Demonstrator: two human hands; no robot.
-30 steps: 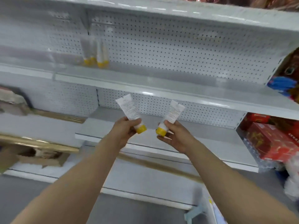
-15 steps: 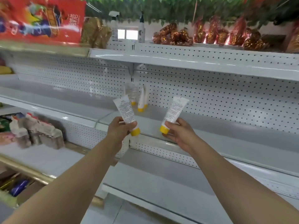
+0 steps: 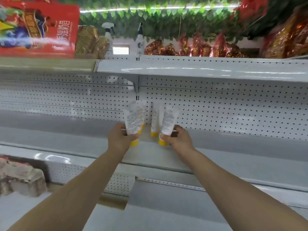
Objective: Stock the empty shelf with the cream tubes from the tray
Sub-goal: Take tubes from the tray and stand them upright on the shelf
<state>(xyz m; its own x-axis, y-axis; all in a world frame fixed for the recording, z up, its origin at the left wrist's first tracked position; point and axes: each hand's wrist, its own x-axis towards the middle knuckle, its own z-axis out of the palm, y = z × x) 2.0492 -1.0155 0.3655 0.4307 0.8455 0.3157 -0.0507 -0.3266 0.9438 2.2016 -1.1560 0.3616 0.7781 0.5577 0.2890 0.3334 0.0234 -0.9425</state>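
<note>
Several goods along the top shelf: large red printed carton (image 3: 38,27) at left, two white spray bottles (image 3: 108,37), red-and-gold foil packets (image 3: 191,47), green plastic leaf garland (image 3: 166,19) overhead. Underneath, white perforated back panel (image 3: 225,110) and long white metal shelf (image 3: 58,139). At lower left, blurred grey wrapped packs (image 3: 20,179) on another shelf.

Against the back panel near the centre upright, a small cluster of standing white cream tubes with yellow caps (image 3: 154,124), caps down, count lost in the blur. Partly hidden behind the two tubes in hand, just beyond them.

Clamped in the left grip (image 3: 119,139): one white cream tube with a yellow cap, the left tube (image 3: 131,122). Clamped in the right grip (image 3: 179,140): its twin, the right tube (image 3: 169,121). Both over the middle of the white metal shelf, long axes near upright, caps down, flat crimped ends up, printed text toward the camera. Left tube tipped slightly left at the top, right tube tipped right, so splayed like a narrow V. Caps low at the shelf surface; touching or not, cannot tell.

Both forearms stretched up and forward from the bottom corners, converging. Backs of the hands toward the camera, fingers curled round each tube's lower body just above the cap.
</note>
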